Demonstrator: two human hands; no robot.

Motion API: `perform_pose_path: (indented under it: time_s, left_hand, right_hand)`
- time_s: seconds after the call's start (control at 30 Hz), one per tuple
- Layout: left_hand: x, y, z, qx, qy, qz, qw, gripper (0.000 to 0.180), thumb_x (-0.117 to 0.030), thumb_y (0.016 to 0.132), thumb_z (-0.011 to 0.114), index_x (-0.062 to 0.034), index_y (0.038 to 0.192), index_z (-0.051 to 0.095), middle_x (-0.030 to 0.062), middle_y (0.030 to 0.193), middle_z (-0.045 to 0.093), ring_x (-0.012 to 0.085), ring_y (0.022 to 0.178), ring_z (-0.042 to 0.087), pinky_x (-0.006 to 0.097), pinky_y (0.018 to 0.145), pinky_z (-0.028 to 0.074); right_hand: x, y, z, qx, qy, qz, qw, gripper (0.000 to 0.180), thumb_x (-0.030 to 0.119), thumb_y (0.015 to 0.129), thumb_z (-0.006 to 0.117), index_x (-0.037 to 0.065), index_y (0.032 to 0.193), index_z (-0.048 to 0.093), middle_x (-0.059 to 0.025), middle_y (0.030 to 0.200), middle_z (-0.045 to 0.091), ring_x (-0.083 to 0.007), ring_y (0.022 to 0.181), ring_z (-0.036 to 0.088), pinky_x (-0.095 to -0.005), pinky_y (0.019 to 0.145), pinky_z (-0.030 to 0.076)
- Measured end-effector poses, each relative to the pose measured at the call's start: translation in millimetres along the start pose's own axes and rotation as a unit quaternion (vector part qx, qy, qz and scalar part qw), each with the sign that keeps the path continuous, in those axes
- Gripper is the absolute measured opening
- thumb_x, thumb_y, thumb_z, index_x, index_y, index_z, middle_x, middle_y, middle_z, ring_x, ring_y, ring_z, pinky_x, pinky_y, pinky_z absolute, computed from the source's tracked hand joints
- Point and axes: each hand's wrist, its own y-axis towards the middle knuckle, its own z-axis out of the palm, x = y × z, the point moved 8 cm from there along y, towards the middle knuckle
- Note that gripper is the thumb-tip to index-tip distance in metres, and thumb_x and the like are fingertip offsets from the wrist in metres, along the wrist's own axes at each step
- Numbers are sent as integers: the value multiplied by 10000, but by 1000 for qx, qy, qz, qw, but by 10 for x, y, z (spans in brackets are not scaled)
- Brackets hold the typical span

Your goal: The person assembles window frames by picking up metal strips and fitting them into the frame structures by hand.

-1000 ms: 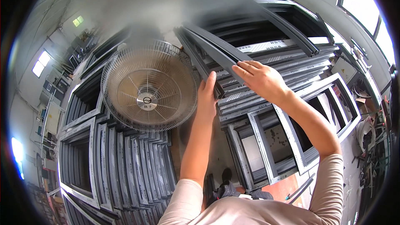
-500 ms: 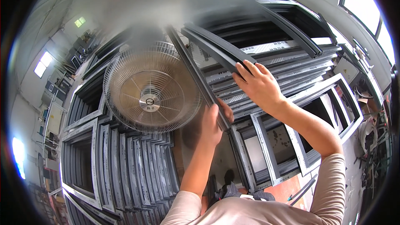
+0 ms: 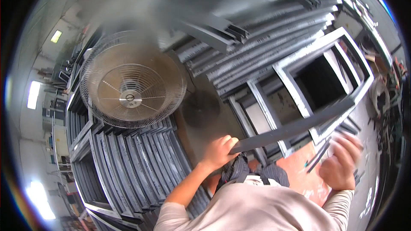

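Observation:
My left hand (image 3: 220,150) is closed around the near-left end of a long dark grey profile bar (image 3: 295,130). The bar slants across in front of my body, its far end rising to the right over the window frames. Below that far end, apart from the bar, is my right hand (image 3: 341,162); motion smears its fingers, and I cannot make out anything in them. Beneath the bar stand dark frames with pale protective strips (image 3: 299,96). Further off, short-looking profile ends (image 3: 222,34) lie on a stack of frames.
A large round metal cage fan (image 3: 130,98) stands at the left, close to my left arm. Below it, several frames (image 3: 141,162) lean in a row. Thin dark strips (image 3: 319,158) lie at the right near an orange-red board (image 3: 295,169). A blur covers the view's top.
The bar in my left hand has swung from pointing away beside the fan to lying across to the right. My right hand has left the profiles on the stack and dropped to the lower right.

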Motion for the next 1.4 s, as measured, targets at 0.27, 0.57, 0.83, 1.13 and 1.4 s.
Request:
perform_pose_path:
  time_s: [0.27,0.57,0.83,1.13,1.4]
  left_hand:
    - [264,591,1253,224,125,285,924,327,-213,584,729,-155,855,555,24,773,529,235,768,571,384,711,466]
    - [2029,742,2777,130,93,-264,951,607,-231,792,706,-61,1323,466,199,1276,496,404,1202,470,460,984,424]
    - [2793,95,3838,65,-151,-589,791,691,-376,870,659,46,1352,398,206,1324,494,298,1124,542,391,897,485]
    - [2723,384,3979,-40,-349,-648,676,1024,-634,831,614,79,1440,201,214,1460,359,292,1296,426,424,1074,359]
    - [2911,336,4183,-87,-265,-651,706,956,-492,789,754,101,1373,284,226,1387,408,285,1231,466,386,1033,402]
  right_hand:
    - [187,-2864,1698,411,191,404,795,681,191,731,773,96,1345,496,-155,1009,578,-354,910,594,-422,776,497]
    - [338,-4128,3847,247,237,636,692,488,311,877,663,77,1285,533,-196,974,574,-396,900,595,-446,775,493]
    - [-112,-4428,4647,250,339,661,620,448,383,882,631,20,1144,616,-236,984,656,-378,974,619,-435,823,487]
    - [-71,-4536,4651,268,334,692,582,502,435,910,593,20,1191,612,-238,1024,652,-384,1004,618,-409,869,481]
    - [26,-4714,5014,236,367,697,569,554,432,906,613,9,1263,580,-232,1232,599,-362,1167,562,-382,999,430]
